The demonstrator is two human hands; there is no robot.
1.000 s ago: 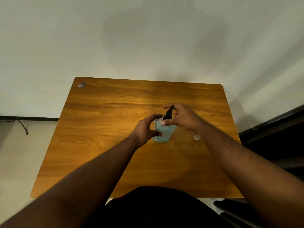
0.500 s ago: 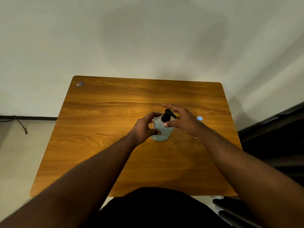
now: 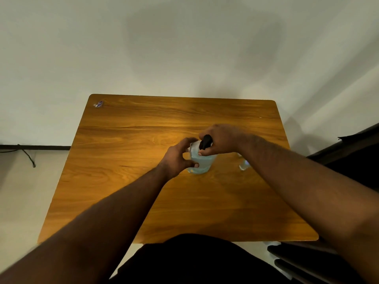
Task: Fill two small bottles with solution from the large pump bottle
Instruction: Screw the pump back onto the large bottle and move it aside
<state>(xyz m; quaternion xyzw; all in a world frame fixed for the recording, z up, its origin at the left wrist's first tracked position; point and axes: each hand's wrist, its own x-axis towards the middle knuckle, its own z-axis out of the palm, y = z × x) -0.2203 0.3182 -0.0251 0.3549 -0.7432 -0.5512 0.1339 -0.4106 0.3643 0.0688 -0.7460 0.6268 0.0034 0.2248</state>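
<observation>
We are bracing the upright pump bottle mid-counter, left hand fingers clamped around its body, right hand fingers pinching the black pump head directly above (a small bottle is standing just right).

Wooden table, small wrapper, dark cable

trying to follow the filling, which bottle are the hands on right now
The large pump bottle with pale blue liquid: left hand grips its body, right hand its black pump. The small bottle stands untouched beside it.
</observation>
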